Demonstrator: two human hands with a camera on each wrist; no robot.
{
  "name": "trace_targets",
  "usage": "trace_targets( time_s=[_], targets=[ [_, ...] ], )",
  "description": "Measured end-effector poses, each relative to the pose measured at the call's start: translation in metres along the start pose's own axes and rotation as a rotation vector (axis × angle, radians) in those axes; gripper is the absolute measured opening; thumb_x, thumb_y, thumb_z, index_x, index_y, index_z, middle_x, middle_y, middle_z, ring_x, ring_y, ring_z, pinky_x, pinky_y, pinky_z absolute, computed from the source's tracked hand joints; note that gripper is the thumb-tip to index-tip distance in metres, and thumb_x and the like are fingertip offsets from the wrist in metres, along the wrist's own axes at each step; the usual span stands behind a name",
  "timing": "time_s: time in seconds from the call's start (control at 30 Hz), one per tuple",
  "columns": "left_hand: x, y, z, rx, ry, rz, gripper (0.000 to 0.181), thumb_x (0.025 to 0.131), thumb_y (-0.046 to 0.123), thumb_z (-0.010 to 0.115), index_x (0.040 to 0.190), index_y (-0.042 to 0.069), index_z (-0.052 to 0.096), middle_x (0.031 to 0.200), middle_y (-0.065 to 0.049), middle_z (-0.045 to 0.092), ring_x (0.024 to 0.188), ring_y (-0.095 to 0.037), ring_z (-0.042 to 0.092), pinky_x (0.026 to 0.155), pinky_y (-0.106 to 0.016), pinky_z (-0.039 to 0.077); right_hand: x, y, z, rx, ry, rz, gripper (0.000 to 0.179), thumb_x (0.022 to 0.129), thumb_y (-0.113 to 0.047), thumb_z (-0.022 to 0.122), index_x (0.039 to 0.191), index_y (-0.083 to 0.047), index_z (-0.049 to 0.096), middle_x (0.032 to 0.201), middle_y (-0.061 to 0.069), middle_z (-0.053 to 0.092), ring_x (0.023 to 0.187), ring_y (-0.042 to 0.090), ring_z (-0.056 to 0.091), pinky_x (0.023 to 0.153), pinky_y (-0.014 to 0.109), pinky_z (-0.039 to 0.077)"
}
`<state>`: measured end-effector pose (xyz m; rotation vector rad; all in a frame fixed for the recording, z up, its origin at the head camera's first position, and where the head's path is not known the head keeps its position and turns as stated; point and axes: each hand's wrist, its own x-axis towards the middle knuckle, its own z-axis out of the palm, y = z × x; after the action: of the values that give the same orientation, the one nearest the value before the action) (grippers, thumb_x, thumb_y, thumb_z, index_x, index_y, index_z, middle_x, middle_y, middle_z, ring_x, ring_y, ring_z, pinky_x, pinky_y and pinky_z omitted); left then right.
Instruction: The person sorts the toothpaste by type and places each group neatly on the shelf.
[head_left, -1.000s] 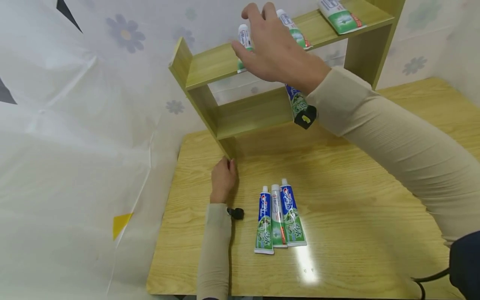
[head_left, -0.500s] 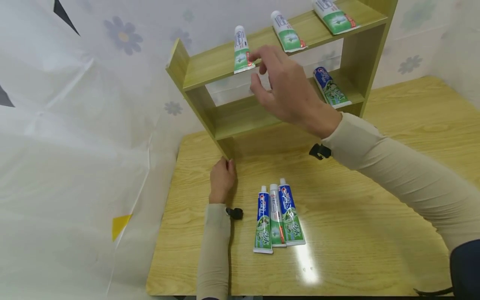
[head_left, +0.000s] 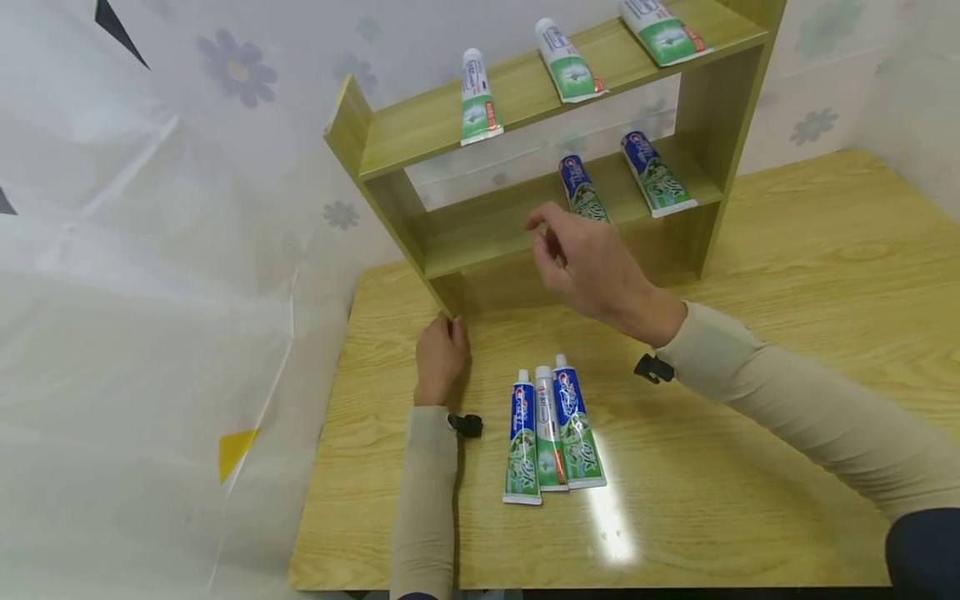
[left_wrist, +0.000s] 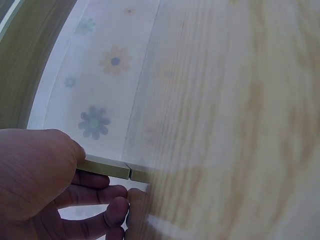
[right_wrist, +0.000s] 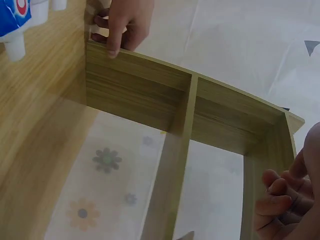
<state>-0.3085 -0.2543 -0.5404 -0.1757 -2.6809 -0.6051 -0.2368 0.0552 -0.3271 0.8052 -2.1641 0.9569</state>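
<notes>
My left hand (head_left: 440,357) grips the lower front end of the wooden shelf's side panel (head_left: 397,208); in the left wrist view its thumb (left_wrist: 67,145) and fingers lie on either side of the panel edge. My right hand (head_left: 600,268), fingers loosely bent and holding nothing, hovers in front of the middle board. Behind it, a blue-green toothpaste tube (head_left: 579,185) is partly covered; another such tube (head_left: 657,177) lies to its right. On the table, three toothpaste tubes lie side by side: blue-green (head_left: 522,442), white-green (head_left: 549,429) and blue-green (head_left: 577,429).
The top board carries three white-green toothpaste tubes (head_left: 480,100), spaced apart. A flowered wall covering (head_left: 341,215) stands behind the shelf, and white sheeting (head_left: 150,333) hangs along the table's left edge. The wooden table (head_left: 750,467) extends right.
My right hand has come down from the top board to in front of the middle one, uncovering the tubes above. The left hand stays on the side panel.
</notes>
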Motion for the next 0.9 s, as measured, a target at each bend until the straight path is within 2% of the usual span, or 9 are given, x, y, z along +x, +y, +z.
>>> trace_targets(
  time_s=[0.2, 0.47, 0.57, 0.67, 0.9],
  targets=[
    [0.000, 0.002, -0.002, 0.002, -0.019, -0.025, 0.037, 0.115, 0.036, 0.049, 0.092, 0.009, 0.061, 0.084, -0.018, 0.069, 0.077, -0.043, 0.070, 0.070, -0.058, 0.055, -0.025, 0.002, 0.011, 0.000, -0.087, 0.088, 0.019, 0.104, -0.002, 0.057, 0.119, 0.004, 0.067, 0.071, 0.005, 0.064, 0.056, 0.013, 0.053, 0.053, 0.026, 0.041],
    [0.000, 0.000, 0.000, -0.002, -0.027, -0.005, 0.036, 0.115, 0.035, 0.049, 0.092, 0.009, 0.061, 0.080, -0.014, 0.066, 0.069, -0.033, 0.063, 0.063, -0.051, 0.051, -0.071, 0.003, 0.030, 0.003, -0.304, 0.296, 0.029, 0.107, -0.013, 0.062, 0.132, 0.001, 0.061, 0.065, 0.000, 0.058, 0.047, 0.008, 0.045, 0.046, 0.024, 0.034],
    [0.000, -0.001, 0.000, 0.000, -0.018, -0.003, 0.036, 0.115, 0.035, 0.050, 0.092, 0.009, 0.062, 0.080, -0.013, 0.067, 0.068, -0.032, 0.063, 0.063, -0.050, 0.051, -0.086, 0.002, 0.036, 0.021, -0.382, 0.385, 0.034, 0.108, -0.017, 0.062, 0.137, 0.000, 0.060, 0.064, -0.002, 0.058, 0.046, 0.009, 0.046, 0.045, 0.023, 0.035],
    [0.002, 0.000, 0.000, -0.002, -0.016, -0.006, 0.038, 0.115, 0.036, 0.048, 0.093, 0.009, 0.062, 0.081, -0.014, 0.067, 0.070, -0.034, 0.065, 0.064, -0.052, 0.052, -0.097, -0.001, 0.041, 0.030, -0.427, 0.447, 0.037, 0.107, -0.020, 0.064, 0.140, -0.002, 0.061, 0.065, -0.003, 0.058, 0.048, 0.010, 0.049, 0.046, 0.023, 0.037],
    [0.001, 0.003, -0.001, -0.003, -0.017, -0.015, 0.038, 0.115, 0.036, 0.049, 0.092, 0.009, 0.061, 0.080, -0.014, 0.066, 0.070, -0.034, 0.064, 0.064, -0.052, 0.051, -0.115, -0.003, 0.049, 0.038, -0.470, 0.472, 0.036, 0.106, -0.020, 0.067, 0.137, -0.001, 0.062, 0.065, -0.003, 0.057, 0.050, 0.009, 0.049, 0.046, 0.023, 0.039]
  ],
)
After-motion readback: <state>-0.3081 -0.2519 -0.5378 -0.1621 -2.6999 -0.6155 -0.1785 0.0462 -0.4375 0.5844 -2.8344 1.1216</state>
